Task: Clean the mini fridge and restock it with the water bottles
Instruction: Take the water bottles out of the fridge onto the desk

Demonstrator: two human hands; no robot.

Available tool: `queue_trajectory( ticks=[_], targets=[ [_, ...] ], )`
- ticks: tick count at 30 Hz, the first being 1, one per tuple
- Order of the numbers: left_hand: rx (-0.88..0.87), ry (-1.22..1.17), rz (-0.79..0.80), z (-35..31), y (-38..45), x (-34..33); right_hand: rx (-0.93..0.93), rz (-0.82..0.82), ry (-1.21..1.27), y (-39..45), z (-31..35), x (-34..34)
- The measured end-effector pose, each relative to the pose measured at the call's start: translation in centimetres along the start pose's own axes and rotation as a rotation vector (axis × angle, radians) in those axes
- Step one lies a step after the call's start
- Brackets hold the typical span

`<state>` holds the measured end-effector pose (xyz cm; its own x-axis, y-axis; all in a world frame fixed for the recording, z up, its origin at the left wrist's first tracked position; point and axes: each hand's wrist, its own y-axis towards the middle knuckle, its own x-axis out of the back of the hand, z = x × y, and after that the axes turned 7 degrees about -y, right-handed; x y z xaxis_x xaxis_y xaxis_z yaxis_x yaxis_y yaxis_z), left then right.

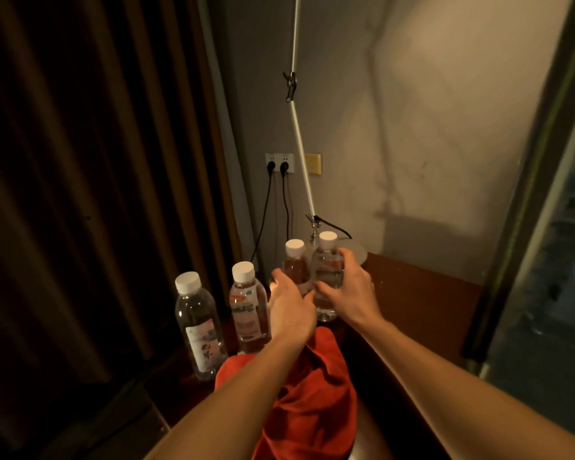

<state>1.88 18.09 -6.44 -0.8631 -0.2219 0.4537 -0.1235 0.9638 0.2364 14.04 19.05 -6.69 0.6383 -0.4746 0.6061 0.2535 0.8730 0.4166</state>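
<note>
Gripping two bottles at once: my right hand (349, 290) wraps around the far-right bottle (326, 273), thumb near its lower half, fingers curled over the label. My left hand (291, 302) closes on the bottle beside it (294, 260), fingers around its body. Both stand upright, white caps up, nearly touching each other. Left of my left hand, a third bottle (248, 308) stands just beside my wrist, and a fourth (198, 323) further left and nearer me. Under my forearms lies a red cloth (312, 393), crumpled. Beyond my hands, two black plugs (278, 167) sit in the wall sockets, with a white pole (301, 137) slanting down behind the bottles.
</note>
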Motion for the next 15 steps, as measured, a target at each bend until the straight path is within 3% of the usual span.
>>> queue_trajectory(
  ticks=[15],
  targets=[
    [-0.067, 0.122, 0.085, -0.5, -2.5, 1.6, -0.116, 0.1, -0.064, -2.2, 1.9, 2.1]
  ],
)
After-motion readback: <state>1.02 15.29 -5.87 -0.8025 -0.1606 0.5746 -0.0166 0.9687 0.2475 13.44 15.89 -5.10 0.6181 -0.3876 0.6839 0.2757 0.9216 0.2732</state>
